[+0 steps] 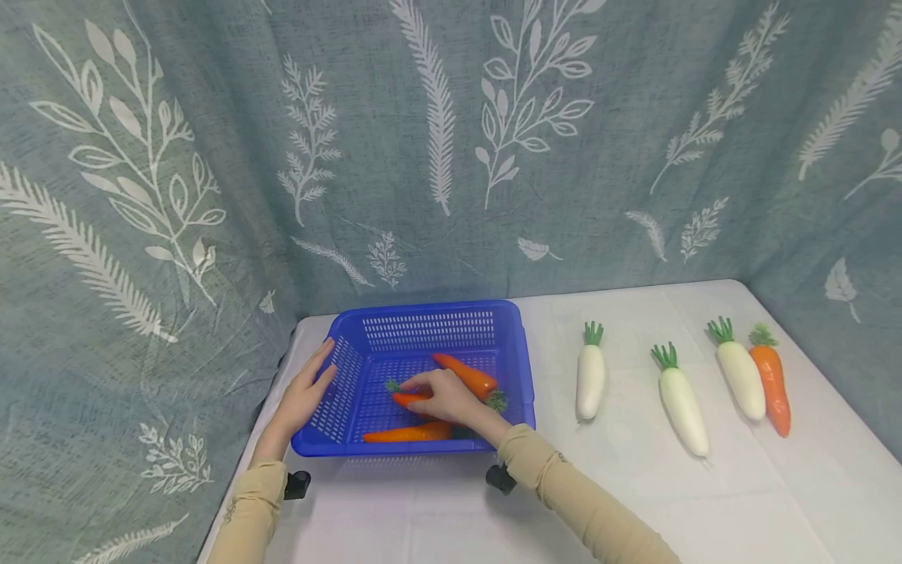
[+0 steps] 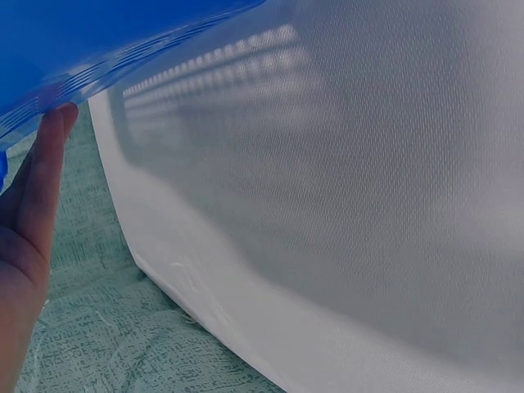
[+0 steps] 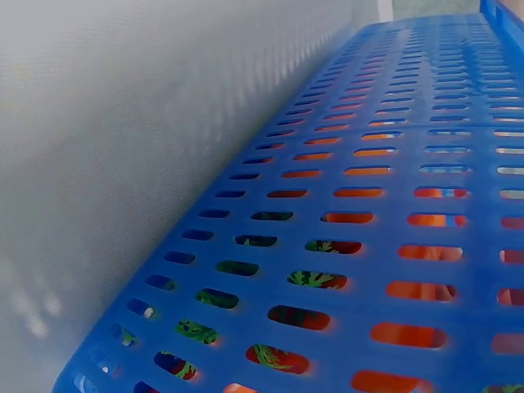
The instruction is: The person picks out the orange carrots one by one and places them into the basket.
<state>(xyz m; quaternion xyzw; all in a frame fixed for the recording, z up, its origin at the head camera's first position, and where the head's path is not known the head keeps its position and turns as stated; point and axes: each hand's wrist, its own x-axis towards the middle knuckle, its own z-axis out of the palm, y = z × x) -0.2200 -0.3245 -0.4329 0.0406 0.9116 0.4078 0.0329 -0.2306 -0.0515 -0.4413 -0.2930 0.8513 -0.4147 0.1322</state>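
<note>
Middle carrot (image 1: 405,400) sits in blue basket (image 1: 395,449), right hand (image 1: 447,398) pinching it.
Two other carrots (image 1: 461,373) alongside; left hand (image 1: 301,399), fingers straight, touches basket's left side. Three white radishes (image 1: 591,381), another carrot (image 1: 771,384) lie right.

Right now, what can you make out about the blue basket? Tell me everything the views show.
The blue basket is rectangular, shallow and open-topped, and looks like plastic, with a smooth flared rim and rows of slots through its walls and floor. It sits upright on the white table, toward the left side. Three orange carrots lie inside. The left hand touches its left rim; the right hand reaches in over the front right, and whether that arm touches the rim is unclear.
</note>
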